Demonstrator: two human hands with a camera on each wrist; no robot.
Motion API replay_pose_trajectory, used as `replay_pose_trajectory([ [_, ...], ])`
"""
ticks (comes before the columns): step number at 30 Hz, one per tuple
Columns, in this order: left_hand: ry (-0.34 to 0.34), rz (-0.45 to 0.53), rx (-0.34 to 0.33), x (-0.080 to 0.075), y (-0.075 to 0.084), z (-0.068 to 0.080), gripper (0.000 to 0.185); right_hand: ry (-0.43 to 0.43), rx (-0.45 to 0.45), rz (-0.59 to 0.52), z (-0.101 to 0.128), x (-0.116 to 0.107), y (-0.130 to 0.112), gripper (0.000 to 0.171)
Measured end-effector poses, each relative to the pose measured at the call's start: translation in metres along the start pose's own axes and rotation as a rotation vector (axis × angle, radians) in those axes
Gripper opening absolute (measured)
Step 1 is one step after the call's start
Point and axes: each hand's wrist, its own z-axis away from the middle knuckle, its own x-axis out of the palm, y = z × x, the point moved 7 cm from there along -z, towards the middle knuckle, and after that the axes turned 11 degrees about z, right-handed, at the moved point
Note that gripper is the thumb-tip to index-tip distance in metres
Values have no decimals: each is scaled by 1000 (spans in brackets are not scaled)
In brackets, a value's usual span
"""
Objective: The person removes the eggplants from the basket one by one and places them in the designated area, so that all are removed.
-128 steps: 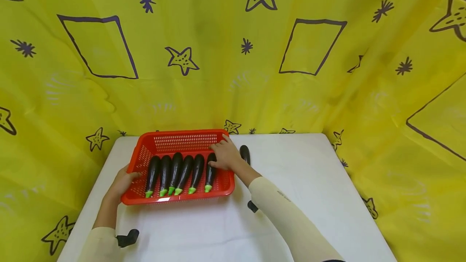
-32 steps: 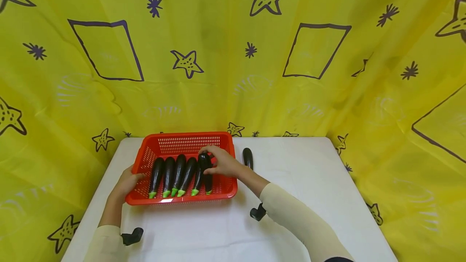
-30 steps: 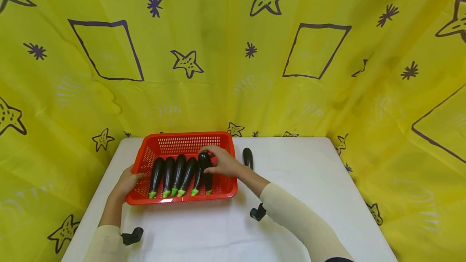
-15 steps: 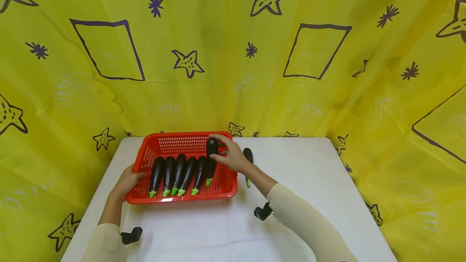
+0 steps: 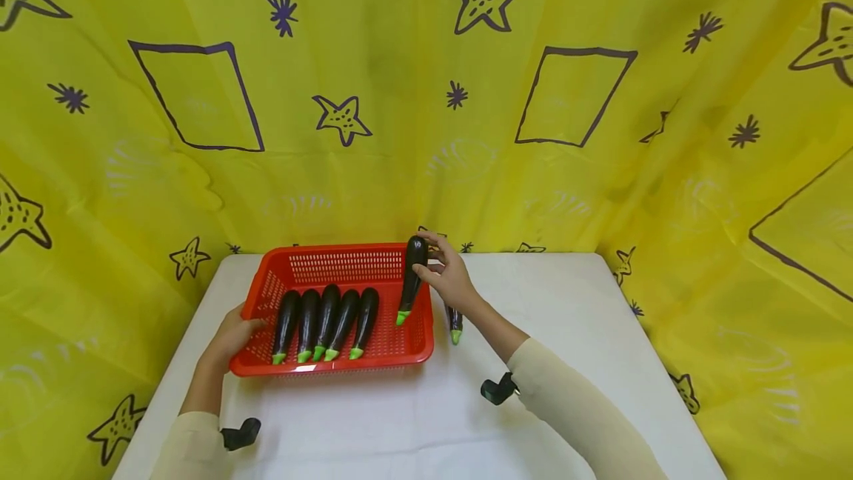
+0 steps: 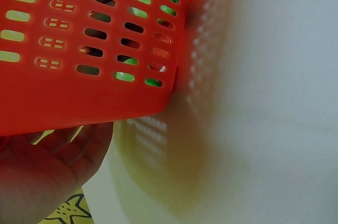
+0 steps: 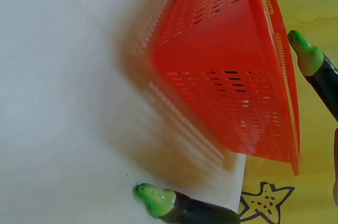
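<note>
Nearest the camera, two pale sleeves (image 5: 189,450) are reaching across a white table (image 5: 566,347), a black wrist-worn device (image 5: 241,434) showing at each cuff, on the near side of a red basket (image 5: 346,267). The person's left hand (image 5: 229,335) is gripping the basket's left end, thumb over the rim. Five eggplants (image 5: 326,321) are lying side by side inside the basket, with open floor showing to their right. The right hand (image 5: 452,274) is pinching another, the held eggplant (image 5: 409,289), between thumb and fingers above the basket's right end, stem downward. A loose eggplant (image 5: 455,323) is resting on the table just beside that end, partly hidden by the hand.

Tabletop is stretching widest to the basket's right and along its near side; a narrower strip is running to its left, and its back rim is sitting close to the table's far edge. Beyond the basket, a yellow curtain (image 5: 400,191) is hanging.

The left wrist view is revealing the fingers bending beneath the rim, and green through the basket's slots (image 6: 104,0). The right wrist view is showing the basket's shadow (image 7: 142,142) and the held eggplant's green stem (image 7: 310,60) at the rim; whether they are touching cannot be told.
</note>
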Motion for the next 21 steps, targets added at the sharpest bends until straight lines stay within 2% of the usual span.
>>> replay_pose_trajectory([
  [6,-2,0,0,0,-2,0,56,56,10,-23,1,-15,1,61],
  [13,-1,9,-10,-1,-4,1,57,51,33,11,13,-25,-28,58],
  [21,3,-6,-7,0,-2,2,57,98,110,13,23,-32,-19,59],
])
